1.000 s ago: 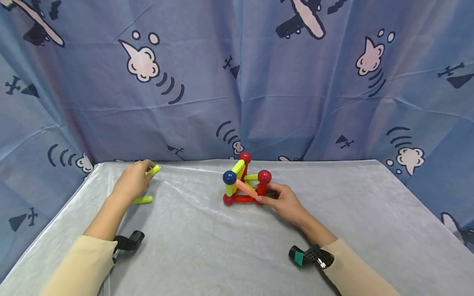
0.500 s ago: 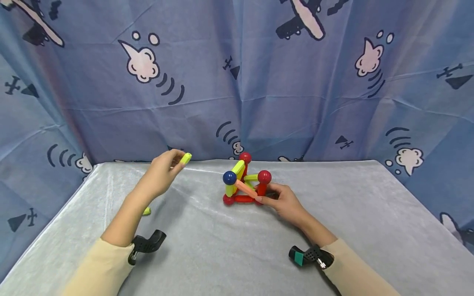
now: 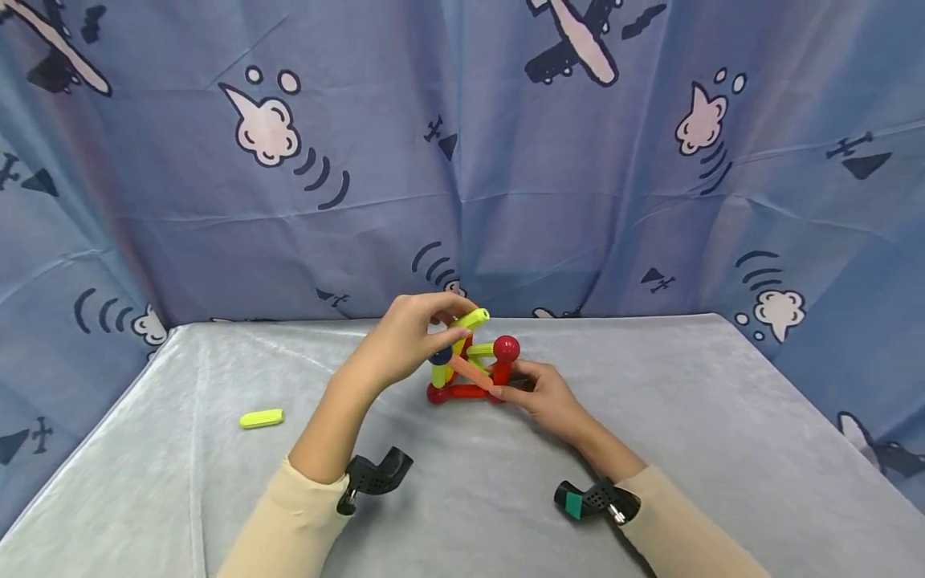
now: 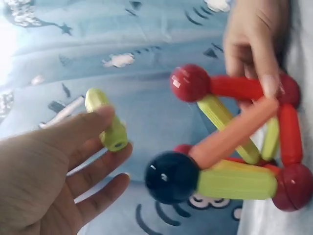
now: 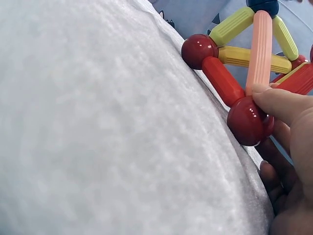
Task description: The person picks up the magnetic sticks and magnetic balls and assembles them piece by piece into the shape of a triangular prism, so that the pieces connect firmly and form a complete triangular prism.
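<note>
In the head view my left hand [image 3: 401, 341] pinches a yellow-green magnetic rod [image 3: 473, 319] between thumb and fingers, above the blue ball of a magnetic rod-and-ball frame. The left wrist view shows this rod apart from the blue ball [image 4: 172, 177], its other fingers spread. The frame joins red balls, red rods, yellow-green rods and an orange rod [image 5: 260, 54], and stands on the table. My right hand [image 3: 545, 397] grips its near right corner, thumb on the orange rod's lower end beside a red ball [image 5: 247, 120]. Part of the frame's back is hidden behind my left hand.
A loose yellow-green rod [image 3: 262, 418] lies on the left of the table, which has a grey cloth [image 3: 462, 498] over it. Behind the table's far edge hangs a blue patterned curtain [image 3: 390, 160]. Each wrist wears a black camera band.
My left hand has carried the yellow-green rod rightward from the table's left side to the frame. The loose rod is now uncovered. My right hand keeps its grip; the head view has shifted slightly.
</note>
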